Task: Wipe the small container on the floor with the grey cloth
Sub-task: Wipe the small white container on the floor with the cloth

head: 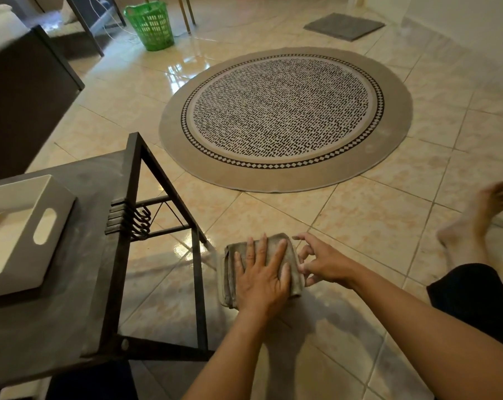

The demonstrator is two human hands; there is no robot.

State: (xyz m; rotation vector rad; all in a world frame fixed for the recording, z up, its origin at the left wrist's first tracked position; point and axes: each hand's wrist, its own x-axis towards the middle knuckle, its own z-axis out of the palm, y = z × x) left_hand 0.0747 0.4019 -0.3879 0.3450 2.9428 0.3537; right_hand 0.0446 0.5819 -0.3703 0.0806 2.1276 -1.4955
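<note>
A folded grey cloth (pixel 233 264) lies on the tiled floor just right of a low dark table. My left hand (pixel 261 275) rests flat on top of it, fingers spread. My right hand (pixel 321 262) hovers at the cloth's right edge, fingers apart and curled, its fingertips at or touching the fold. No small container on the floor shows. A white tray (pixel 51 226) with a handle slot sits on the table to the left.
The low dark table (pixel 80 284) with metal legs fills the lower left. A round patterned rug (pixel 284 116) lies ahead. A green basket (pixel 152 24) and a grey mat (pixel 344 26) are farther back. My bare foot (pixel 475 217) and dark-clothed leg are at the right.
</note>
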